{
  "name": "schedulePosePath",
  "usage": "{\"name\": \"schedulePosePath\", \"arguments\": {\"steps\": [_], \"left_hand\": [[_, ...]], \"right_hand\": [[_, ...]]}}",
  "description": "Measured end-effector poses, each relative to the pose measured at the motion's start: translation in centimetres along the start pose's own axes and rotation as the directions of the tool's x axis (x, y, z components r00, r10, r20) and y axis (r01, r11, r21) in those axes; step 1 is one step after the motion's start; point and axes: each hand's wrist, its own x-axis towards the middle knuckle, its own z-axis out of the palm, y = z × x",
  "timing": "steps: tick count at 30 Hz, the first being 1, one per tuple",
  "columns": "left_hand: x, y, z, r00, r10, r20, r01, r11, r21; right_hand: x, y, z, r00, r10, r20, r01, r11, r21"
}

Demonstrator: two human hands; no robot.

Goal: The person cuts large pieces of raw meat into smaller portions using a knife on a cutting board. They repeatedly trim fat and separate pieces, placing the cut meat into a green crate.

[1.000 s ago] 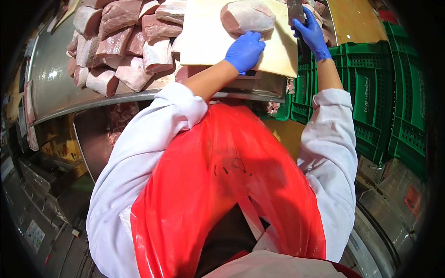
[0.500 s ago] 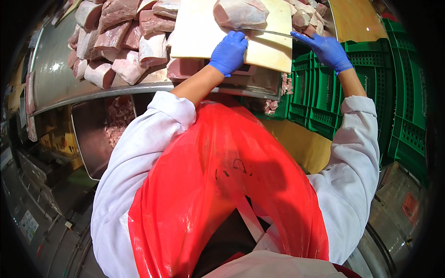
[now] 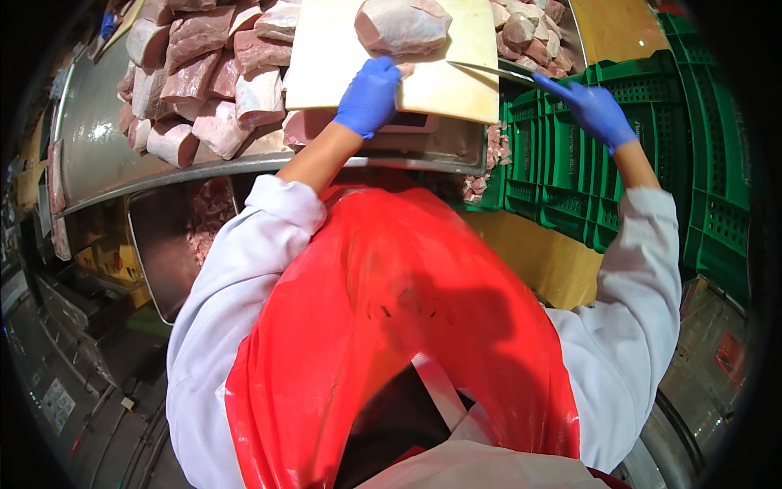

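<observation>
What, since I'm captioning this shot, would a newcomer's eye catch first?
Probably the red apron filling the lower middle. Above it, the blue-gloved right hand holds a knife over a pale cutting board's right side, the left hand at its near edge. Blocks of raw meat lie piled at upper left.

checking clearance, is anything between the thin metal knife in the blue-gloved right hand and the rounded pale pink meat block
Nothing visible: only bare off-white rectangular cutting board shows between the knife and the meat block. The blue-gloved left hand, with a small pinkish scrap beside it, is left of that gap.
</observation>
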Motion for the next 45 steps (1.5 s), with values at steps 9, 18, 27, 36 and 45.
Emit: {"name": "schedulePosePath", "arguments": {"steps": [9, 18, 27, 36, 45], "left_hand": [[6.9, 10.6, 5.5, 0.827, -0.379, 0.415, 0.534, 0.301, -0.79], [2.6, -2.0, -4.6, 0.866, -0.499, 0.029, 0.281, 0.438, -0.854], [0.9, -15.7, -7.8, 0.775, -0.577, -0.258, 0.135, 0.55, -0.824], [2.2, -21.6, -9.6, 0.845, -0.511, -0.159, 0.114, 0.462, -0.88], [5.6, -23.4, -7.9, 0.883, -0.441, -0.16, 0.023, 0.382, -0.924]], "right_hand": [[-5.7, -3.7, 2.0, 0.813, 0.55, -0.193, -0.088, 0.444, 0.892], [-3.0, -19.2, 2.8, 0.666, 0.746, 0.013, 0.061, -0.072, 0.996], [15.6, -25.9, -7.4, 0.757, 0.653, 0.0, -0.223, 0.258, 0.94], [29.5, -21.8, -11.5, 0.635, 0.769, 0.074, -0.52, 0.354, 0.778], [32.8, -24.6, -13.4, 0.517, 0.707, 0.483, -0.813, 0.229, 0.535]]}}
